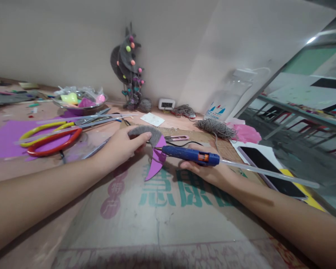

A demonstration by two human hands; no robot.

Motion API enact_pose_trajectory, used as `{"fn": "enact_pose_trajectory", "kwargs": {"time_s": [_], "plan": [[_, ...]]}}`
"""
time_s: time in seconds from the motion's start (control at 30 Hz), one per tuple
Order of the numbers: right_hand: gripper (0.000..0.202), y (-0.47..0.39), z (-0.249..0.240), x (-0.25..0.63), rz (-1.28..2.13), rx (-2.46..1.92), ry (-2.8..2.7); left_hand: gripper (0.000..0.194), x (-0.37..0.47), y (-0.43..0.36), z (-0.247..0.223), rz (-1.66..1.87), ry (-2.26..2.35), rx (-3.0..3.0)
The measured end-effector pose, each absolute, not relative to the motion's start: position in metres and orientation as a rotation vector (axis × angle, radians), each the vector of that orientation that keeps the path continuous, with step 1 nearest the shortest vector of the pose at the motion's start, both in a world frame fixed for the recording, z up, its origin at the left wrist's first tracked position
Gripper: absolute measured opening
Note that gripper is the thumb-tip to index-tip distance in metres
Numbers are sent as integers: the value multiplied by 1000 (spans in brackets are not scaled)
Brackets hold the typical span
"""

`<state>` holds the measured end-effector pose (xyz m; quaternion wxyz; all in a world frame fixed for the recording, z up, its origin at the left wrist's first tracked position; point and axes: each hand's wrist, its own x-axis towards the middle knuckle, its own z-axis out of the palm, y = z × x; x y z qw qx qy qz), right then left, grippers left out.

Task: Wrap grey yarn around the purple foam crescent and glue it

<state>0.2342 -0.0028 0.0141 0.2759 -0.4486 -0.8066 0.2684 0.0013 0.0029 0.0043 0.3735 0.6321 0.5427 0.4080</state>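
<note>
Nearest: a printed cardboard sheet (pixel 145 228). Above it, a purple crescent (pixel 156 166), its upper part wrapped in grey yarn (pixel 154 133), sits between the hands — at the left fingertips, to the left of the right hand. Left hand (pixel 123 144) pinches the wrapped end, thumb on top, the other fingers mostly hidden. Right hand (pixel 205 171) grasps a blue glue gun (pixel 184 152) whose nozzle points left and overlaps the purple part; contact cannot be told. A clear glue stick (pixel 268 173) juts from the gun's rear, crossing a phone (pixel 257 157) in view. Pink-handled snips (pixel 180 138) lie just beyond the gun, partly masked by the crescent; red-and-yellow scissors (pixel 54 150) rest left of the left hand. Farther: a skein (pixel 216 128), a bowl (pixel 81 110), a white timer (pixel 167 104), a clear bottle (pixel 226 101) — and, against the wall, a grey ornament (pixel 126 59) with coloured balls.
</note>
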Motion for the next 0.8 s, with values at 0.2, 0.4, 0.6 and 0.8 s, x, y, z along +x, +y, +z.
{"fn": "enact_pose_trajectory", "kwargs": {"time_s": [0.2,0.4,0.6,0.8], "plan": [[19,-3,16,233,666,-1217,-2187,25,0,4,4,1050,1399,1647],[20,-3,16,233,649,-1220,-2219,23,0,5,3,1055,1392,1662],[25,-2,15,235,607,-1282,-2256,23,0,7,1,1078,1386,1668],[26,-2,16,234,586,-1308,-2273,24,-2,8,-1,1072,1392,1678]]}}
